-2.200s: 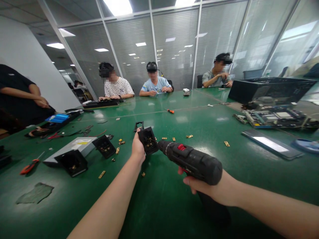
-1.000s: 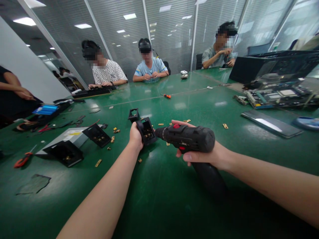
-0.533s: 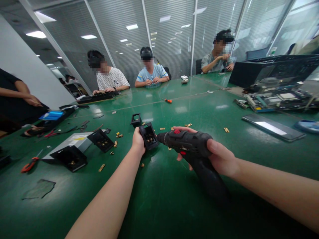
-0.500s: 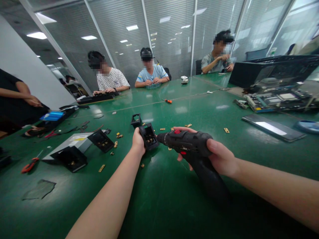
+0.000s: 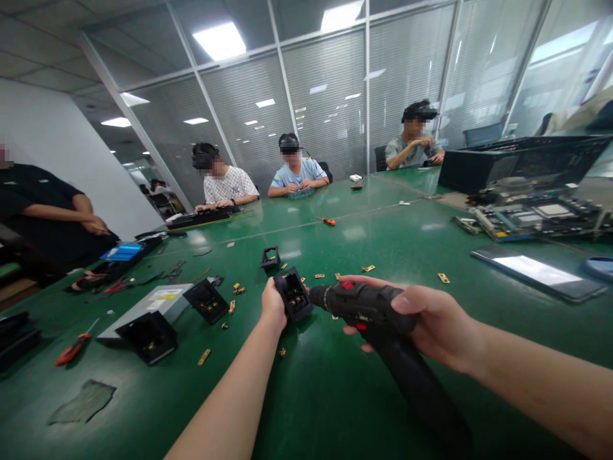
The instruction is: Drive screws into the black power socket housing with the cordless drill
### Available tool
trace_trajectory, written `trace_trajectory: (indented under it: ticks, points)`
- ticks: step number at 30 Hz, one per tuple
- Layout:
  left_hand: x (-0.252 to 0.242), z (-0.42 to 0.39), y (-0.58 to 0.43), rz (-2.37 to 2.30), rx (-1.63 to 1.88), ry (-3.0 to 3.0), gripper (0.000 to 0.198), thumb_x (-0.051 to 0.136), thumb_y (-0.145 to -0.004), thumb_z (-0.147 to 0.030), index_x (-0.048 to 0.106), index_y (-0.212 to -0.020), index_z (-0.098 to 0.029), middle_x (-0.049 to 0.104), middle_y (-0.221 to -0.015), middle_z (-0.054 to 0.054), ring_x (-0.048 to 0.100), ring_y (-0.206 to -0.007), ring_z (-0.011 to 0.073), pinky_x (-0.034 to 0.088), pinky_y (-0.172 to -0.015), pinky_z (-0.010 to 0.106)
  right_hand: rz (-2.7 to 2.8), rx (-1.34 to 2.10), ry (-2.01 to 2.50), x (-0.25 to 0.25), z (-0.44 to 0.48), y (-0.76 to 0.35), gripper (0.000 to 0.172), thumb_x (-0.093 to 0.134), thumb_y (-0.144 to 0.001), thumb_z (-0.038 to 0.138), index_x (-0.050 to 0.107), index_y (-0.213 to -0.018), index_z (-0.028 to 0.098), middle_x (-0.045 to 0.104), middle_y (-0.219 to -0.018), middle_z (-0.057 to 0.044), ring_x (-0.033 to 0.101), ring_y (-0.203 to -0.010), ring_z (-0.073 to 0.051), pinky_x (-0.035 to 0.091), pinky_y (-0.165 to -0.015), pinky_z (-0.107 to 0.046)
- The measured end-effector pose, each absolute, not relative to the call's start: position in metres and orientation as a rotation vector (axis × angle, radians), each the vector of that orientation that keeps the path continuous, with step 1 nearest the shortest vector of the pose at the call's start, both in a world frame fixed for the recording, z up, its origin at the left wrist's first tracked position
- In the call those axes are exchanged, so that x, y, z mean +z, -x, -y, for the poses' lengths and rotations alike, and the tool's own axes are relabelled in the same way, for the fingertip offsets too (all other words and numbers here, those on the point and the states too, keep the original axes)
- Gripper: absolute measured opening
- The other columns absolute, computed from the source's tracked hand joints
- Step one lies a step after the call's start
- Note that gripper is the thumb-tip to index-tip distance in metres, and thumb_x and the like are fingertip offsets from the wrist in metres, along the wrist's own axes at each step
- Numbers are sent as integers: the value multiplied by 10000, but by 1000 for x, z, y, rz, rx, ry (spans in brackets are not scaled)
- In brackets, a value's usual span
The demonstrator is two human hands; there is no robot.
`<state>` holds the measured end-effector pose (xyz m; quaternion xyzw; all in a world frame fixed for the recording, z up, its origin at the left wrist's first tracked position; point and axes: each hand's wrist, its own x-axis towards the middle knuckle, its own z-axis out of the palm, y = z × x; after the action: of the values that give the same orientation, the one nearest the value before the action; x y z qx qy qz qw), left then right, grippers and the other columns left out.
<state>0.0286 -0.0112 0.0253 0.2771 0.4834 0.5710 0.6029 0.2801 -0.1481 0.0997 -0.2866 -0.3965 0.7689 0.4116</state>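
Gripped in my left hand [image 5: 274,305] is a black plastic socket housing [image 5: 295,310], its open side facing me and brass parts showing inside. My right hand [image 5: 438,319] is wrapped around a black cordless drill [image 5: 368,306] with red buttons. The drill's nose points left at the housing's right side; whether the bit touches it cannot be made out. Behind the held piece stands another black housing [image 5: 270,259]. Two more, a tilted one [image 5: 207,301] and a larger-looking one [image 5: 149,338], rest to the left. Small brass strips [image 5: 204,356] lie scattered around my hands.
An orange screwdriver [image 5: 74,350] and a grey metal box [image 5: 143,306] are at left. On the right lie a phone-like slab [image 5: 536,271], a circuit board [image 5: 541,211] and a black case [image 5: 479,169]. Co-workers [image 5: 299,172] sit across the green table [image 5: 383,236]; one person [image 5: 52,211] stands at left.
The view has tilted up, so everything sits lower and most things slightly further right in the picture. Both hands keep their holds, with the drill still at the housing's right side.
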Motion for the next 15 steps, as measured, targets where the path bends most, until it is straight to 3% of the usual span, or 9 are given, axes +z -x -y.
trace_trajectory:
  ticks: [5, 15]
  points:
    - [23, 10, -26, -1081, 1326, -642, 392, 404, -816, -386, 670, -816, -99, 704, -690, 157, 690, -587, 278, 572, -562, 423, 899, 1941, 756, 103, 146, -279, 811, 599, -604, 386, 511, -1377, 159, 668, -1187, -169, 671, -995, -364, 533, -785, -445]
    - [25, 8, -27, -1098, 1302, -591, 408, 392, -831, -398, 671, -857, -102, 692, -656, 136, 694, -596, 274, 577, -574, 418, 1014, 1883, 708, 86, 147, -274, 737, 647, -719, 559, 503, -1363, 230, 659, -1141, -132, 680, -923, -314, 552, -634, -351]
